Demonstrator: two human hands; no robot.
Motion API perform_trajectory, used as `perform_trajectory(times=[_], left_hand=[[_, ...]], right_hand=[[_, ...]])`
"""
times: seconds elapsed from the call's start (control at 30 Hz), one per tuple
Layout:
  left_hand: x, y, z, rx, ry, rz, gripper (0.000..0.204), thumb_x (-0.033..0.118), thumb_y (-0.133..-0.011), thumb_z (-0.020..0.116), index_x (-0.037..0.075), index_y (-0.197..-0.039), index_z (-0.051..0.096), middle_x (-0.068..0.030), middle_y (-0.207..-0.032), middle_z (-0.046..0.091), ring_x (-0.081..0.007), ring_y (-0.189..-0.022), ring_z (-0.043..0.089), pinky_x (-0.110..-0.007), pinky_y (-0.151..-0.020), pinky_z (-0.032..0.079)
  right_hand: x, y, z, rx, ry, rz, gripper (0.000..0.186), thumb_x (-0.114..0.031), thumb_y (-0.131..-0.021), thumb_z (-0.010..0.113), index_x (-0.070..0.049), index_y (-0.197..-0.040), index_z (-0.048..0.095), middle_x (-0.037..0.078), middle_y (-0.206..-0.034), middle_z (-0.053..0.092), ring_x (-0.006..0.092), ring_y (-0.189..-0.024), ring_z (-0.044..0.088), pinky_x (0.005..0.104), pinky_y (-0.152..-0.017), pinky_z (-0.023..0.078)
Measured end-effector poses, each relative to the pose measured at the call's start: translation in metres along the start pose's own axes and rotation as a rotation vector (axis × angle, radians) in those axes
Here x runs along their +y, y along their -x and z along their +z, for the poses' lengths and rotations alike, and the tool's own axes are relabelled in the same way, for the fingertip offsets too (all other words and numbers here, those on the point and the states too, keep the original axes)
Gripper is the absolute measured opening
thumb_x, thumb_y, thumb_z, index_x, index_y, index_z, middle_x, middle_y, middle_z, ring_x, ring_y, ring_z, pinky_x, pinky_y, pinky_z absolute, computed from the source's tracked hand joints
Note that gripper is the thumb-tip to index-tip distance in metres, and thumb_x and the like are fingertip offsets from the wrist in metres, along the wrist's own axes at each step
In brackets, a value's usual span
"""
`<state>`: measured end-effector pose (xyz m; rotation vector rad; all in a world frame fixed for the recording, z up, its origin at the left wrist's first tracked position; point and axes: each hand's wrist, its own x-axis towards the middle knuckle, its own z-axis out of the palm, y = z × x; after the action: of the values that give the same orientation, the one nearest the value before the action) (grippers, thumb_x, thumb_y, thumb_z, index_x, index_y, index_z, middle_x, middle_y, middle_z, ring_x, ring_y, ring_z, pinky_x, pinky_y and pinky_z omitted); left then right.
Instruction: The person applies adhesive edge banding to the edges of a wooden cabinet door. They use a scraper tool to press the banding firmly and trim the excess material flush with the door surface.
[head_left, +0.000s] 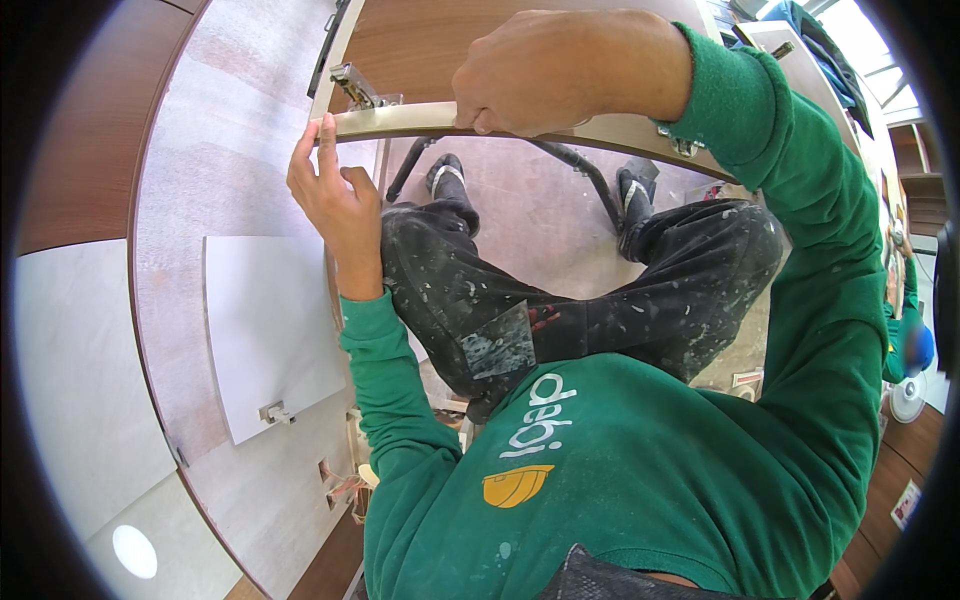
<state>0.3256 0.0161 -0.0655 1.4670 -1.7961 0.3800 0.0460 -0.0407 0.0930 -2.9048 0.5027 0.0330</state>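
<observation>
A brown wooden panel (475,45) with a pale edge (395,117) and a metal hinge (355,88) lies across the top of the view. My left hand (330,205) touches the left end of that edge with its fingertips, fingers mostly stretched and thumb apart. My right hand (560,75) is curled over the edge further right, its fingers pressed down on it; anything inside them is hidden. A second metal fitting (682,144) shows beside my right cuff. My legs, in paint-spotted dark trousers (680,270), are bent below the panel.
A white board (265,320) with a hinge (275,410) leans at the left beside a pale surface (220,130). Dark metal tubes (585,175) are under the panel. A co-worker in a green sleeve and blue cap (915,345) is at the far right.
</observation>
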Motion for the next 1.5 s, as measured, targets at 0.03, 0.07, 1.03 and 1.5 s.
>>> perform_trajectory(times=[0.03,0.07,1.03,1.5], left_hand=[[0.001,0.0,0.0,0.006,0.003,0.003,0.069,-0.002,-0.081,0.054,0.01,-0.149,0.059,-0.0104,-0.145,0.057,-0.0319,-0.131,0.05,-0.047,-0.112,0.04],[0.002,-0.001,0.0,0.007,-0.009,0.007,0.069,-0.002,-0.08,0.055,0.01,-0.148,0.06,-0.0103,-0.145,0.057,-0.0327,-0.132,0.05,-0.047,-0.112,0.04],[0.045,0.019,-0.001,-0.089,0.033,0.085,0.062,0.003,-0.087,0.061,0.018,-0.146,0.058,-0.0104,-0.151,0.051,-0.0402,-0.148,0.042,-0.071,-0.121,0.023],[0.048,0.017,-0.001,-0.089,0.031,0.074,0.06,0.004,-0.087,0.058,0.018,-0.145,0.059,-0.0119,-0.149,0.051,-0.0423,-0.148,0.041,-0.074,-0.119,0.025]], right_hand=[[0.002,0.005,-0.002,-0.014,-0.003,-0.012,0.015,-0.014,-0.088,0.062,-0.004,-0.084,0.073,0.016,-0.082,0.073,0.035,-0.081,0.073,0.0447,-0.069,0.057],[-0.004,0.009,-0.014,-0.028,-0.005,-0.026,0.015,-0.014,-0.088,0.063,-0.004,-0.084,0.073,0.015,-0.082,0.073,0.0349,-0.081,0.073,0.0447,-0.069,0.057],[-0.015,-0.005,-0.033,-0.333,-0.08,0.225,0.024,-0.013,-0.091,0.056,-0.003,-0.096,0.077,0.02,-0.095,0.077,0.0367,-0.094,0.075,0.0471,-0.079,0.058],[-0.014,0.0,-0.038,-0.363,-0.109,0.229,0.023,-0.017,-0.093,0.059,-0.003,-0.098,0.077,0.017,-0.094,0.076,0.0364,-0.091,0.073,0.0457,-0.077,0.057]])
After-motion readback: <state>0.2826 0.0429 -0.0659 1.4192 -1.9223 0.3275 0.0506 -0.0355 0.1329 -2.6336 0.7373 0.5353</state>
